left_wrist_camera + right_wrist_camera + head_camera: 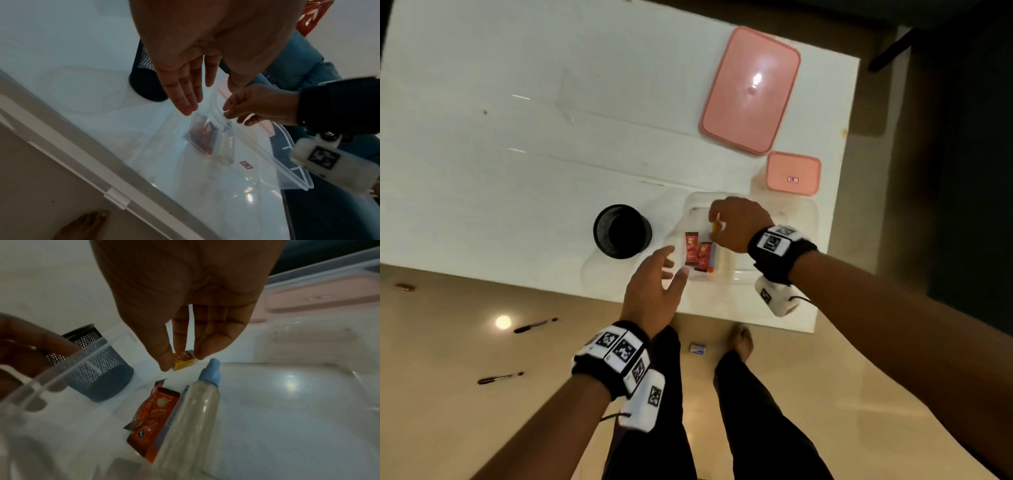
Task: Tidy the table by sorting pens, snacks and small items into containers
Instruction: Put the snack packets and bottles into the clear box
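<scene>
Head view: clear tub holds red sachets, bottle; right hand pinches yellow cube; left hand spread.

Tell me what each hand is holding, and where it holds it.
The right hand pinches a small yellow box by its sides, above the clear container. The left hand holds nothing.

No lettering resolves here: the print on the red snack packets and the small pink lid's sticker stays too blurred to read.
</scene>
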